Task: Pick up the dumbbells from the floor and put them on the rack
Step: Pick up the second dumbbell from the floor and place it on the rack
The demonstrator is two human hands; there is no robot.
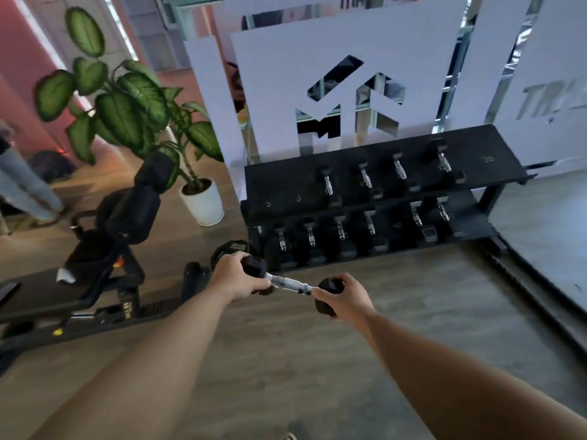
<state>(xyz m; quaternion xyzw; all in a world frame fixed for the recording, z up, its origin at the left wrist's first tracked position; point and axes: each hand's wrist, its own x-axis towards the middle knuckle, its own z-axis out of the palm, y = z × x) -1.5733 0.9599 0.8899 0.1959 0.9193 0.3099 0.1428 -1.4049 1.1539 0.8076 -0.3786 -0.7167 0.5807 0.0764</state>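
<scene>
The person held one dumbbell [287,284] crosswise in front of the body, clear of the wooden floor [286,360] and just short of the rack [368,198]. The left hand [236,279] was closed around the left black head and the right hand [344,298] was closed over the right one, so the chrome handle lay bare between them; gripping by the ends, I judged, kept the bar free to drop into a cradle without trapping fingers. The bar sloped slightly down toward the right. The rack's upper shelf carried four dumbbells toward its right side, while the slots marked 5 at its left end stood vacant, which looked the likely destination. The lower shelf was nearly full. Dark shapes on the floor beside the rack's left foot [233,247] may have been more weights, though blur left that unclear. A weight bench [95,281] and a potted plant [133,122] stood to the left, well apart from the carrying path.
</scene>
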